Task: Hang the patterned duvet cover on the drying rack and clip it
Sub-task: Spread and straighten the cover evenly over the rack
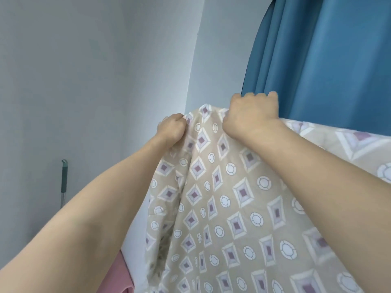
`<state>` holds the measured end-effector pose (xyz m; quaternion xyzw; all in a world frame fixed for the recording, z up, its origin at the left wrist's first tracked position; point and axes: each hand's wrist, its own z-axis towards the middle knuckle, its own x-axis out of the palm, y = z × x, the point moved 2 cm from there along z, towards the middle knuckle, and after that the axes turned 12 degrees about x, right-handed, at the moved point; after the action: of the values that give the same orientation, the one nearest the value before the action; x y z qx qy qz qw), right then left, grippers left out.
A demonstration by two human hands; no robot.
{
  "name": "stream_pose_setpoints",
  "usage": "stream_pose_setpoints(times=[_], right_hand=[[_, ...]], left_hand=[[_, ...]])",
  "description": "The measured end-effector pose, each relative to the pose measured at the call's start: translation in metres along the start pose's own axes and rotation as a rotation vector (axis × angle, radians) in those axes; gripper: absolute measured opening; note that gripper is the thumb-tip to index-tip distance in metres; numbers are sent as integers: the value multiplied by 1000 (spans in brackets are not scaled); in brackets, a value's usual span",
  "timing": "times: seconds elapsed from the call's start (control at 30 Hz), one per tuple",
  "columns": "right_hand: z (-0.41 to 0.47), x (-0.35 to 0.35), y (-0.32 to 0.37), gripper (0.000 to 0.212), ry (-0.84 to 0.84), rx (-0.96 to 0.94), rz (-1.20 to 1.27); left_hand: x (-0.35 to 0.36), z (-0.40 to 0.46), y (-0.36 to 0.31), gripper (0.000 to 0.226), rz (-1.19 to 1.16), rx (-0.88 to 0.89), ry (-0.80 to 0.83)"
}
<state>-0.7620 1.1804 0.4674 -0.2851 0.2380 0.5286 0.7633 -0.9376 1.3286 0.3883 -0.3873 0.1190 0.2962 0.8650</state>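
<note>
In the head view, the only view given, the patterned duvet cover (222,197) is held high in front of the blue curtain (328,60) and a pale wall (95,70), with its upper edge raised and most of its beige, diamond-printed cloth hanging down in loose folds toward the bottom of the picture. No drying rack and no clip can be made out; whatever may lie under the raised edge is hidden by the cloth, so it cannot be told whether the cover is already resting on a bar. The hanging is therefore judged to be under way but unfinished, and the clipping is judged not yet done. The left hand (172,129) is closed into a fist, and a gathered corner of the top edge is pinched in it. The right hand (252,114) is also curled tightly, its fingers hooked over the top edge just beside the left hand, so that the cloth is gripped from above. A mop handle (64,176) is seen leaning at the wall, well apart from the cover.
</note>
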Motion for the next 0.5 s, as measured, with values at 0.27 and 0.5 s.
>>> stream_pose_setpoints(times=[0.27,0.5], right_hand=[[-19,-2,-50,37,60,-49,-73],[-29,-2,-64,40,0,-62,-66]], left_hand=[[-7,6,-48,34,343,129,-337],[38,-18,-126,48,22,427,-91]])
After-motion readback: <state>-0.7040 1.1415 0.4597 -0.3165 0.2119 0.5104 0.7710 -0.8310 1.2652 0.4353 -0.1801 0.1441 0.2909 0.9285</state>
